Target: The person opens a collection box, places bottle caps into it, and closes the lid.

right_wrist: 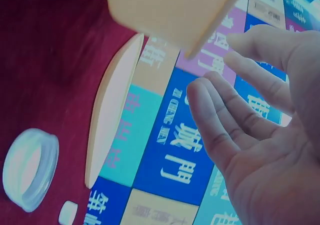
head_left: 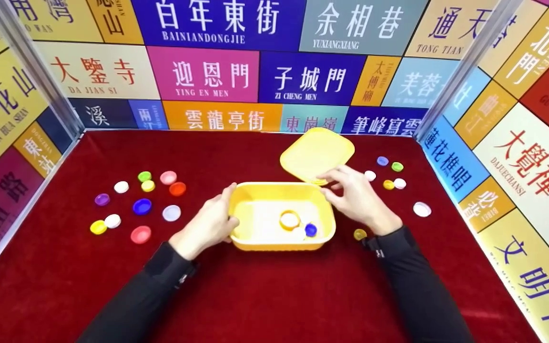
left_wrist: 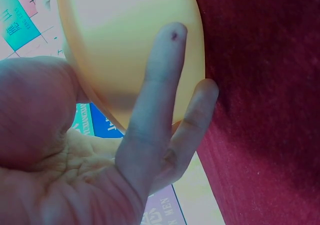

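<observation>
On cloth [head_left: 255, 295] | left grip [head_left: 208, 223] — holding yellow box [head_left: 279, 247] (caps [head_left: 310, 230] inside) | right grip [head_left: 361, 199] — relaxed

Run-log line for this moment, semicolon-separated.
left hand: grips left end of yellow container; right hand: empty, near right rim; lid: off, rear right; inside: blue cap and others; loose caps: red cloth, both sides

Surface [head_left: 255, 295], centre: tub [head_left: 279, 247], with caps [head_left: 310, 230] in its right half. Behind and to the right: lid [head_left: 317, 155]. Left of tub: scattered caps [head_left: 142, 206]. Right of tub and lid: further caps [head_left: 422, 208], one beside the right cuff [head_left: 391, 240]. Left hand [head_left: 210, 221] at tub's left end; right hand [head_left: 358, 197] at its rear right corner.
</observation>
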A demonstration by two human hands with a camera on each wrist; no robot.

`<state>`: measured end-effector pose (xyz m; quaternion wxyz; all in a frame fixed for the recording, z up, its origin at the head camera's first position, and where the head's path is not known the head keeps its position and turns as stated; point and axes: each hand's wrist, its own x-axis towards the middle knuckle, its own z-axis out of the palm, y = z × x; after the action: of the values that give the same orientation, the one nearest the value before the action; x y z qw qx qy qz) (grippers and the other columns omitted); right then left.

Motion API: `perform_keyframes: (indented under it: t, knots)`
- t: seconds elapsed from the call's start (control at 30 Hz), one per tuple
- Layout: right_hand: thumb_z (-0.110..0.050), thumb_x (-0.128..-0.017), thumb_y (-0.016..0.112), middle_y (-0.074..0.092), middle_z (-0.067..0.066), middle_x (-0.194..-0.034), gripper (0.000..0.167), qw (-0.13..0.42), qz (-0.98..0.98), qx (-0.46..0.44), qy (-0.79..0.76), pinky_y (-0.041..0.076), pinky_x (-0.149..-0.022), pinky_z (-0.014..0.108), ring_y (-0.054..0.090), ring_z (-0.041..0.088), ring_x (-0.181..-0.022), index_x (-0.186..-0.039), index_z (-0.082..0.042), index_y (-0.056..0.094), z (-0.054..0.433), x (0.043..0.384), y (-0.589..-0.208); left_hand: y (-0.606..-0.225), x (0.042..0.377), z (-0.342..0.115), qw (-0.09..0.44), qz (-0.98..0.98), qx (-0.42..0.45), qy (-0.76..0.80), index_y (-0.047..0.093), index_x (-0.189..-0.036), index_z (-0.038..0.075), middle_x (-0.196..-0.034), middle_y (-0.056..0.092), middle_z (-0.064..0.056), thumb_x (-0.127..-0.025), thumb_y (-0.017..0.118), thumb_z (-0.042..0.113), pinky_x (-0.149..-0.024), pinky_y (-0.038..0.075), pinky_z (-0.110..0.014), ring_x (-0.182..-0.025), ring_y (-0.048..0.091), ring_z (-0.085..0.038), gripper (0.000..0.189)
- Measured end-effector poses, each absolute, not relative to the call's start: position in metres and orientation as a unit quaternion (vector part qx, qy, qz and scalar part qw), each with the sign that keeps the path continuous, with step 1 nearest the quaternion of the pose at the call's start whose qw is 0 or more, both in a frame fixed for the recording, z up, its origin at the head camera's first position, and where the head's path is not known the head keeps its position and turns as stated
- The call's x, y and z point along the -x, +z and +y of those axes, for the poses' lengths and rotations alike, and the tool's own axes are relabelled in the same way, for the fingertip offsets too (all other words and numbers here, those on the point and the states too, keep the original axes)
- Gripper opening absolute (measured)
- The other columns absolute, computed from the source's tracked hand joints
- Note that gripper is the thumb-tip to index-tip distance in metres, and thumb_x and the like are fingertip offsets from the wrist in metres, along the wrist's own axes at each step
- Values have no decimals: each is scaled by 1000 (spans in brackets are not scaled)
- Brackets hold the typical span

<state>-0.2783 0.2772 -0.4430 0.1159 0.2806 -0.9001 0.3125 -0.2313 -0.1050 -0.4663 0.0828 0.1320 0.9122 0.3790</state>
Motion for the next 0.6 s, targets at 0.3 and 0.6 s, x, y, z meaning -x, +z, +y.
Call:
perform_keyframes:
  t: [0.3,0.6]
  knots:
    - [-5,-103,86,76,22,-132,40,124,-914,-224,315,71,-102,58,82,38,-118,-142,-2,81,306,296,-451,-467,231,-105,77,911,-137,381,23,-184,2,-166,57,-32,-104,67,-2,-60,69,-32,-67,75,-18,92]
    - [-9,-105,82,67,31,-144,44,109,-939,-153,289,63,-104,61,70,50,-122,-148,0,76,339,320,-465,-467,231,-105,79,911,-138,381,22,-185,2,-167,56,-32,-105,68,0,-61,69,-32,-67,74,-17,92]
